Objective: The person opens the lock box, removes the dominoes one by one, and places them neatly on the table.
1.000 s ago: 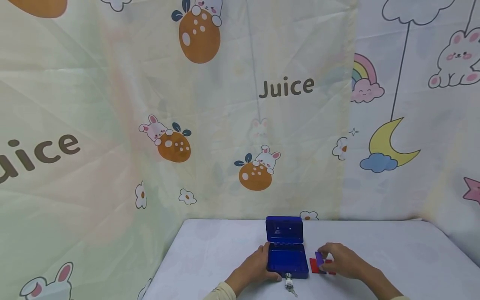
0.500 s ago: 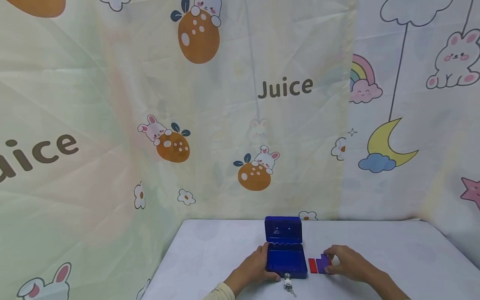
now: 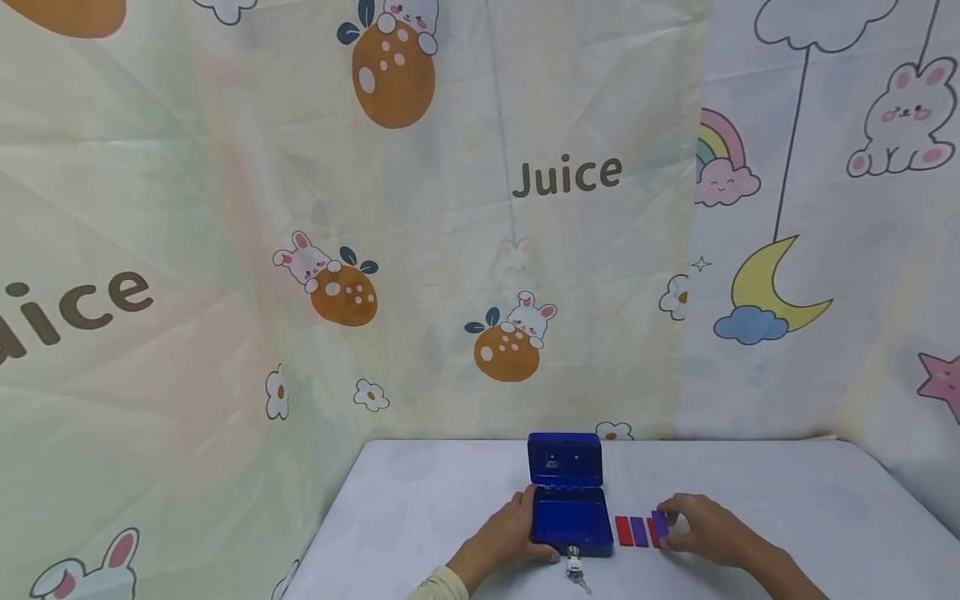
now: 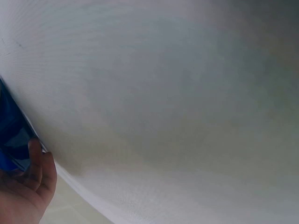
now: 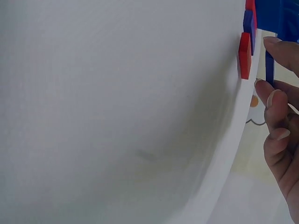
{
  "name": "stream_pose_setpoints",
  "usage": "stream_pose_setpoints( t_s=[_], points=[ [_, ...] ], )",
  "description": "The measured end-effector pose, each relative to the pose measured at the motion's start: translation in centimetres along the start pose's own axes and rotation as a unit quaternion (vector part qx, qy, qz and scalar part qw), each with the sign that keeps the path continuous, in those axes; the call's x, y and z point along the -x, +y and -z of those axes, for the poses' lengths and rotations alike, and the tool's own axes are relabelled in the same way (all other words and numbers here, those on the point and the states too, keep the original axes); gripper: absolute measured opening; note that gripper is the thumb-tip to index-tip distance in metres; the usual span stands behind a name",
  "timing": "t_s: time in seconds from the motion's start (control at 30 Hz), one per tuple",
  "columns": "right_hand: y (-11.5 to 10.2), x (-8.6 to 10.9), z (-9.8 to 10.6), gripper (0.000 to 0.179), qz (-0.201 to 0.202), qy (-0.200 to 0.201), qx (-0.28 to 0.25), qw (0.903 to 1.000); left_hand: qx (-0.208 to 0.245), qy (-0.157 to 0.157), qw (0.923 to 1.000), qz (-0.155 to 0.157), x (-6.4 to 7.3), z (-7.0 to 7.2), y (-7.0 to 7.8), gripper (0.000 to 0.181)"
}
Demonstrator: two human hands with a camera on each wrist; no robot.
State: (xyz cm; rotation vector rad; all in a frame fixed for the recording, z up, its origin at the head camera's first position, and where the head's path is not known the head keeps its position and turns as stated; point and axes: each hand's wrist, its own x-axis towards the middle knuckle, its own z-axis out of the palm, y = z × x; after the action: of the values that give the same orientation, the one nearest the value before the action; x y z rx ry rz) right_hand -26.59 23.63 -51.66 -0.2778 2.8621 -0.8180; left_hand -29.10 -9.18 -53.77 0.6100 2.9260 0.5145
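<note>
A blue metal cash box (image 3: 572,521) stands on the table with its lid (image 3: 565,460) raised, and its tray looks bare inside. My left hand (image 3: 504,532) holds the box by its left side, thumb near the front corner. In the left wrist view, curled fingers (image 4: 41,170) meet the box's edge. My right hand (image 3: 708,531) pinches a flat purple block (image 3: 660,525) between thumb and fingertips. That block is raised off the table in the right wrist view, apart from the row. Below and left of it lie a red block (image 3: 653,533), a purple block (image 3: 638,532) and another red block (image 3: 623,531).
Keys (image 3: 578,577) on a ring hang from the lock (image 3: 574,558) at the box's front. The white table (image 3: 435,475) meets a printed cloth wall (image 3: 420,333) at the back and sides.
My right hand has carried the purple block rightward, from above the row's middle to its right end, uncovering the blocks beneath. My left hand keeps its place on the box.
</note>
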Motion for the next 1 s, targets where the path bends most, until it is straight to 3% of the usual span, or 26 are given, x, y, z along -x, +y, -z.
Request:
stream_pose_setpoints(
  t_s=[0.27, 1.0],
  points=[
    [0.6, 0.0, 0.0, 0.043, -0.021, -0.02, -0.002, 0.9996, 0.005, -0.004, 1.0, -0.001, 0.2, 0.1, 0.1, 0.112],
    [1.9, -0.2, 0.1, 0.044, -0.018, -0.031, 0.017, 0.9992, 0.007, 0.001, 1.0, -0.005, 0.2, 0.3, 0.2, 0.112]
  ],
)
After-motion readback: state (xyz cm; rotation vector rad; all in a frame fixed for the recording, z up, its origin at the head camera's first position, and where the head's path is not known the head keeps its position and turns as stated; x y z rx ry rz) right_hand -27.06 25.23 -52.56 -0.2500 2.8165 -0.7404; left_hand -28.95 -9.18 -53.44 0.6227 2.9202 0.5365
